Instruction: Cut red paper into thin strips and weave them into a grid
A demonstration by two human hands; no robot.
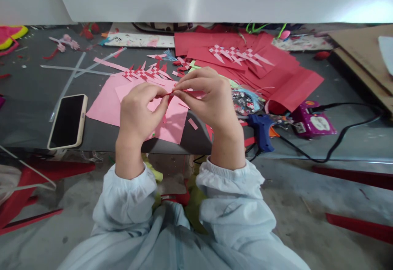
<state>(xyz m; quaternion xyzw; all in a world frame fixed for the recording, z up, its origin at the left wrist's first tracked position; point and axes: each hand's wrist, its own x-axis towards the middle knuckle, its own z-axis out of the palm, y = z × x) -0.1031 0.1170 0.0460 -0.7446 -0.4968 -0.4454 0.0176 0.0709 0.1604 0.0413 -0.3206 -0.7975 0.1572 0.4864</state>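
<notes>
Between my two hands is a narrow red paper strip [170, 98], partly hidden by the fingers. My left hand [143, 108] pinches it from the left, thumb and forefinger together. From the right, my right hand [207, 96] pinches it too, the fingertips almost touching those of the other hand. Beneath them lie pink paper sheets [107, 100] on the dark table. Just behind are woven red-and-pink paper pieces [144, 73]. A small pink strip [193, 123] lies below the right hand.
A phone [67, 121] lies at the left, near clear sticks [69, 82]. Red paper sheets [288, 79] with more woven pieces [236, 54] spread behind. A blue glue gun [262, 131], a purple box [316, 120] with a black cable, and cardboard [365, 57] are at the right.
</notes>
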